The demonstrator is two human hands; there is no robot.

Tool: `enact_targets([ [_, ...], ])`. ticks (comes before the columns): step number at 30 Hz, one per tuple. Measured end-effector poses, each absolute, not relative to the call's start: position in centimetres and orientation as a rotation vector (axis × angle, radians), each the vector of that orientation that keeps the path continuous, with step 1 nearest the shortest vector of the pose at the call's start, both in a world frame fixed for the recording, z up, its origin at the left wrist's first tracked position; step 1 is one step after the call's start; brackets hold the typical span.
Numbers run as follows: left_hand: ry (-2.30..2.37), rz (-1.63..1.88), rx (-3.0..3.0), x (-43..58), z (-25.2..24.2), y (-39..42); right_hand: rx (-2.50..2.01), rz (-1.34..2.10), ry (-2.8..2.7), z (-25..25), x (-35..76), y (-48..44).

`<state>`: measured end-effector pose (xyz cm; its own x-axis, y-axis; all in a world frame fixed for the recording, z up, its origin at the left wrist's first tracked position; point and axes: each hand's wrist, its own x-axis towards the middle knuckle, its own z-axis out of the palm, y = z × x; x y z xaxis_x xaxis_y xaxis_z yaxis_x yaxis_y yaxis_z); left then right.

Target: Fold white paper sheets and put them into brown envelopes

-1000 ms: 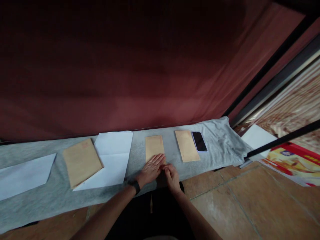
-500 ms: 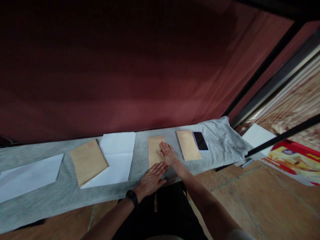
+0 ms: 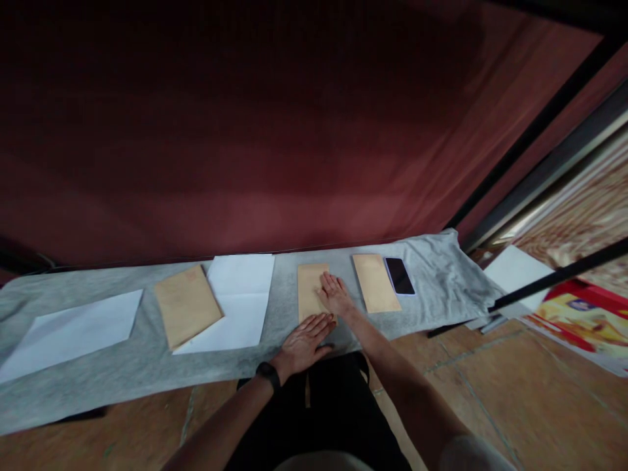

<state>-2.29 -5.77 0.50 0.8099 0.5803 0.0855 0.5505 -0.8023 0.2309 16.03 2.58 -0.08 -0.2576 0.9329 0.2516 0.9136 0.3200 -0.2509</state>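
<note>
A tan paper envelope [image 3: 310, 288] lies upright before me on the grey cloth. My right hand [image 3: 336, 296] rests flat on its right side, fingers stretched out. Across the envelope's near end lies my left hand [image 3: 305, 343], also flat, with a dark band on the wrist; its fingertips come close to the heel of the right hand. Both hands partly cover the envelope. To the right is a second tan envelope [image 3: 377, 282], with a dark-screened phone [image 3: 400, 276] beside it.
Further left, several tan envelopes [image 3: 187, 304] overlap a creased white sheet [image 3: 245, 288]. Another white sheet [image 3: 78, 333] lies at the far left of the cloth-covered bench [image 3: 147, 366]. A dark red curtain [image 3: 275, 163] hangs behind. Right of the bench, a red and yellow box [image 3: 589, 320] is by a black bar.
The view has shifted slightly, so the things on the bench appear a little further right. Both hands remain flat on the envelope, with the right hand hardly moved against it.
</note>
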Motion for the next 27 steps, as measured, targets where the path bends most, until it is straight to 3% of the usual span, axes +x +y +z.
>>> enact_targets([
  [17, 0.885, 0.266, 2.822, -2.6, 0.0, -6.5, -1.577, 0.180, -2.256, -1.6, 18.5, -10.1],
  [27, 1.204, 0.417, 2.771, -4.6, -0.9, -9.5, -1.584, 0.157, -2.242, -0.7, 19.2, -12.6],
])
